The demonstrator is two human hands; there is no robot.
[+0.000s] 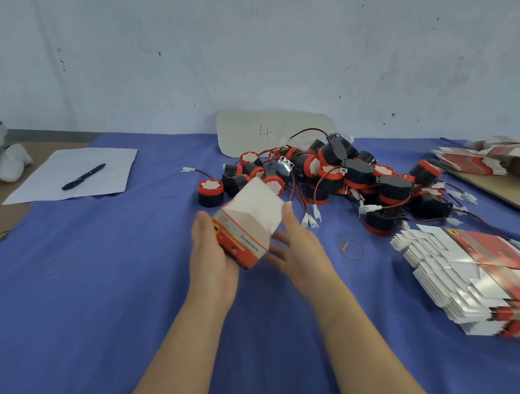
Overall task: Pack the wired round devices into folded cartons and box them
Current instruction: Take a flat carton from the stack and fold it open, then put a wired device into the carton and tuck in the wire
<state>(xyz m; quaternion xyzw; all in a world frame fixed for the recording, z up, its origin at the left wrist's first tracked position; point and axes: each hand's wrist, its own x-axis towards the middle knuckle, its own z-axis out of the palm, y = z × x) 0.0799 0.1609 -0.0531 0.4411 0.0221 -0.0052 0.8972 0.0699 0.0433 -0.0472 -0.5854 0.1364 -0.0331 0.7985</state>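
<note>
You are holding a half-formed carton [249,227], glossy red-orange card outside and plain white inside, above the middle of a blue cloth [101,296]. Your left hand [211,260] is cupping its printed side, thumb lying along the edge. Your right hand [297,247] is bracing the opposite side, fingers mostly straight, one raised against the white flap.

Just beyond, a heap of round devices [340,174], black drums with red rims and thin red-and-black leads ending in white plugs, is sprawling across the cloth, and one device [210,193] is sitting apart at its left. A fanned stack of flat cartons [482,281] is lying to your right, a rubber band [350,248] between it and your hands. A pen [84,177] is resting on a paper sheet [56,184] far left. A scuffed pale wall [234,37] is closing off the back.
</note>
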